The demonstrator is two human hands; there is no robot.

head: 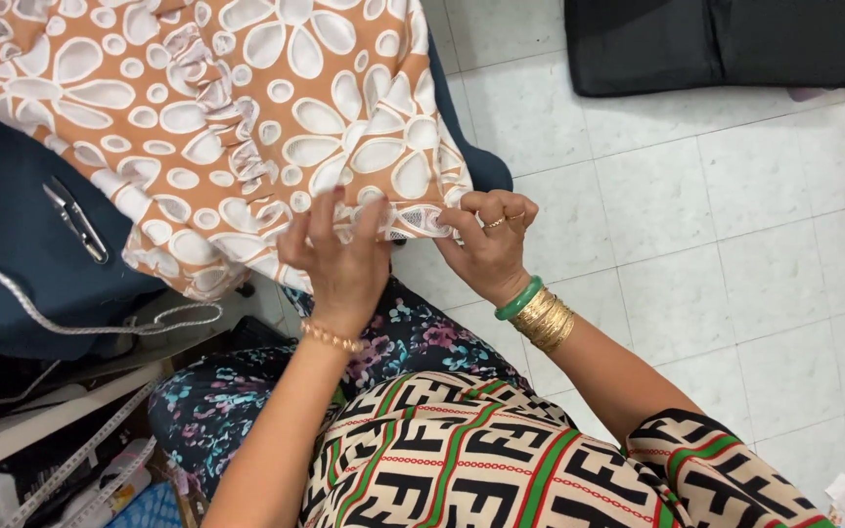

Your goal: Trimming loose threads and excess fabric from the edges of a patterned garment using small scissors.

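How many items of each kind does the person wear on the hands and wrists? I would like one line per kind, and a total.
Green bangle: 1
Gold bangle stack, right wrist: 1 stack; single bangles cannot be told apart
Gold bracelet, left wrist: 1
Rings, right hand: 2
Total: 5, the stack taken as one

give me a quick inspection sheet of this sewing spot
surface: dark blue padded surface at left, partly covered by cloth
job's things: orange fabric with white flower print, gathered seam down its middle, lower edge pinched by both hands
clutter: small metal thread snips on the blue surface; measuring tape hanging at lower left
grippers: left hand grips the fabric edge, fingers spread; right hand pinches the edge beside it, green and gold bangles on the wrist
cables: white cord looping along the blue surface's edge
surroundings: white tiled floor; black cushion at top right
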